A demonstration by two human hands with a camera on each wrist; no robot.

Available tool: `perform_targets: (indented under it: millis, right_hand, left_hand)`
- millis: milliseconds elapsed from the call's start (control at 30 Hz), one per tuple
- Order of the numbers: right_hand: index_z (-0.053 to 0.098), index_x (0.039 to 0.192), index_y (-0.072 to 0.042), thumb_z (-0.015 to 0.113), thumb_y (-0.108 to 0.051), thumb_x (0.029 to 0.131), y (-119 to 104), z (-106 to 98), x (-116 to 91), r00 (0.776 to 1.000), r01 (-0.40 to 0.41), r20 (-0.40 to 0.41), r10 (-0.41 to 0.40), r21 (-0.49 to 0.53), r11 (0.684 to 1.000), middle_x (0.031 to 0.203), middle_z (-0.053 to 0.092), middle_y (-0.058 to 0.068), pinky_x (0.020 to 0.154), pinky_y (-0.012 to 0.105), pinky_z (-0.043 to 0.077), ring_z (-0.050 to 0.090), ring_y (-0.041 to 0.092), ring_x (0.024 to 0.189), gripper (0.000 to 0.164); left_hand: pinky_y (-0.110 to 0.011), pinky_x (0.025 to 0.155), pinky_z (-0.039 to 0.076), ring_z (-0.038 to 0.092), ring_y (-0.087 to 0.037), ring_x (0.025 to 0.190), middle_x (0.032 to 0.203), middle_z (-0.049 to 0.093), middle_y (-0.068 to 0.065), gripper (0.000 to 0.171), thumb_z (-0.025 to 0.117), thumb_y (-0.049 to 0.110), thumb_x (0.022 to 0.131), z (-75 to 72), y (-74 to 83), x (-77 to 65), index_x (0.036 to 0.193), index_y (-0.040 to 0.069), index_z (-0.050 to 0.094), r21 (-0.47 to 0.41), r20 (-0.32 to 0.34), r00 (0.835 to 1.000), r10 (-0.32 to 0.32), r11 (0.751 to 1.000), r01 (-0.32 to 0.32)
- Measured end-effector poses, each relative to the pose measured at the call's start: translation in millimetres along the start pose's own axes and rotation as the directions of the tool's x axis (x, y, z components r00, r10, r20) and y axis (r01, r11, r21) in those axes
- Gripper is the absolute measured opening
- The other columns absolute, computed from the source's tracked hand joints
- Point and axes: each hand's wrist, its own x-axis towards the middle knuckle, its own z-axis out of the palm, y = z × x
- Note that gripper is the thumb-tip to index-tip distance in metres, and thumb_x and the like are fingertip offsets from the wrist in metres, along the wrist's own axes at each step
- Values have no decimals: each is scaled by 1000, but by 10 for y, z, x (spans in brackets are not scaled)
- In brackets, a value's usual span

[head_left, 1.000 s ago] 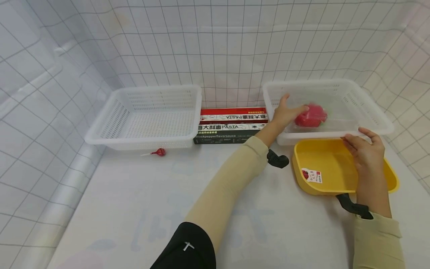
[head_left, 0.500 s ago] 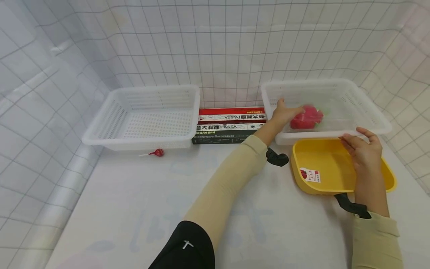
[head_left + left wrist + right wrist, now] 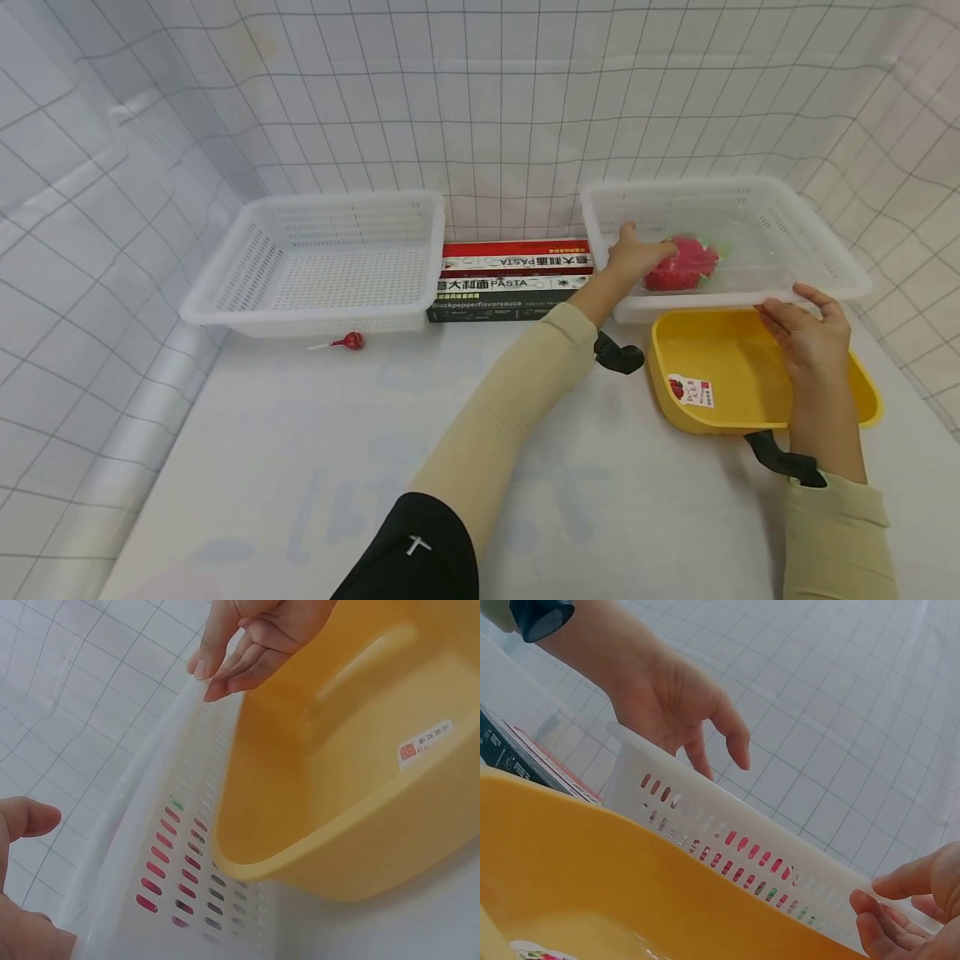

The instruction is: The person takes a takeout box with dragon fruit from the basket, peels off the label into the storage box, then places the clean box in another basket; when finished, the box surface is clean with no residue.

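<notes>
A pink-red dragon fruit (image 3: 682, 265) with green tips lies in the right white basket (image 3: 750, 297), and shows through the slots in the basket's wall. My left hand (image 3: 632, 257) hangs over the basket's left part, thumb pointing at the fruit. In the right wrist view, the fingers of the left hand (image 3: 671, 705) dangle loosely above the rim. My right hand (image 3: 813, 337) pinches the basket's front rim between thumb and fingers, over a yellow tub (image 3: 738, 392). That pinch shows clearly in the left wrist view, where the right hand (image 3: 262, 641) is at the rim.
Another white basket (image 3: 330, 321) stands at the left. Between the baskets lie pasta boxes (image 3: 510, 283), red and black. A red lollipop (image 3: 352, 340) lies before the left basket. The yellow tub, with a sticker (image 3: 692, 391), stands right against the right basket's front. Checked cloth walls surround the table.
The dragon fruit has shifted slightly left and down in the basket and turned, showing more green. My left hand has lowered a little. The right hand keeps its place at the rim.
</notes>
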Motion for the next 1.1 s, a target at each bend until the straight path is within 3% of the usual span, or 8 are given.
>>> perform_targets:
  millis: [200, 333, 467, 667, 967, 1100]
  right_hand:
    - [43, 119, -10, 67, 16, 81, -3, 9, -10, 1000, -7, -2, 7, 16, 1000, 91, 61, 11, 67, 31, 58, 70, 25, 68, 52]
    - [43, 118, -11, 67, 17, 81, 3, 4, -6, 1000, -13, -6, 13, 27, 1000, 84, 63, 12, 66, 32, 58, 70, 26, 66, 52]
    - [43, 120, -12, 68, 16, 80, 2, 5, -8, 1000, -21, -22, 21, 13, 1000, 88, 62, 11, 68, 31, 58, 70, 26, 68, 54]
    - [43, 122, -13, 71, 14, 79, -17, 11, 1, 999, -29, -37, 29, -10, 1000, 92, 60, 9, 69, 31, 58, 71, 24, 71, 58]
    - [45, 119, -12, 67, 17, 80, -26, 13, -10, 998, -40, -44, 42, 39, 998, 77, 64, 14, 66, 33, 58, 70, 27, 67, 54]
    - [44, 119, -12, 67, 18, 80, -21, 26, -3, 998, -40, -40, 42, 41, 998, 78, 63, 14, 66, 33, 58, 70, 27, 66, 54]
  left_hand:
    - [-45, 98, 46, 45, -24, 122, 142, 39, -11, 76, 72, 27, 86, 16, -32, -32, 150, 18, 31, 82, -33, 996, 81, 994, -78]
    - [-37, 92, 51, 49, -19, 110, 136, 43, -9, 70, 71, 27, 88, 11, -70, -61, 148, 17, 36, 155, -58, 981, 186, 972, -176]
    - [-33, 90, 52, 50, -17, 105, 136, 46, -7, 65, 70, 25, 89, -24, -92, -95, 146, 15, 40, 168, -59, 968, 246, 958, -233]
    - [-26, 85, 53, 53, -16, 107, 138, 50, -9, 61, 70, 21, 88, -138, -122, -172, 143, 14, 44, 105, -58, 958, 279, 956, -272]
    - [-17, 76, 50, 58, -9, 93, 107, 57, -1, 51, 70, 14, 87, -289, -210, -253, 134, 11, 50, -88, -79, 950, 301, 947, -307]
    - [-16, 75, 50, 57, -8, 90, 107, 59, -5, 49, 69, 13, 88, -358, -252, -313, 133, 10, 50, -136, -82, 950, 302, 941, -310]
